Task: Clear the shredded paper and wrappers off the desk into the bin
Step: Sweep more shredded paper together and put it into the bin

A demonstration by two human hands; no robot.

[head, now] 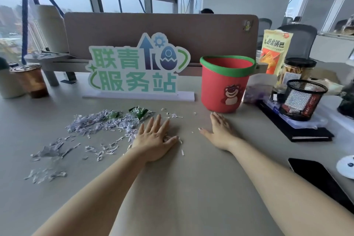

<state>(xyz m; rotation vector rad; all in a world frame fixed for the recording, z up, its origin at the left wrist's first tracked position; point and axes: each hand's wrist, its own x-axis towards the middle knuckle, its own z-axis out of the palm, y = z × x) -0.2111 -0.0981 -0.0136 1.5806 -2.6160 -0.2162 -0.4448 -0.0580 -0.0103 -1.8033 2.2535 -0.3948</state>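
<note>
Shredded paper [99, 123] and green wrappers [139, 112] lay scattered across the counter [191, 188], left of the red bin [228, 84]. Both hands, left hand [154, 140] and right hand [220, 132], rested flat, fingers spread, holding nothing; gathering the scraps into a pile seemingly came next.

Sign [138, 67], mesh pen-holder [303, 99], phone [314, 174], snack bag [275, 51].
</note>
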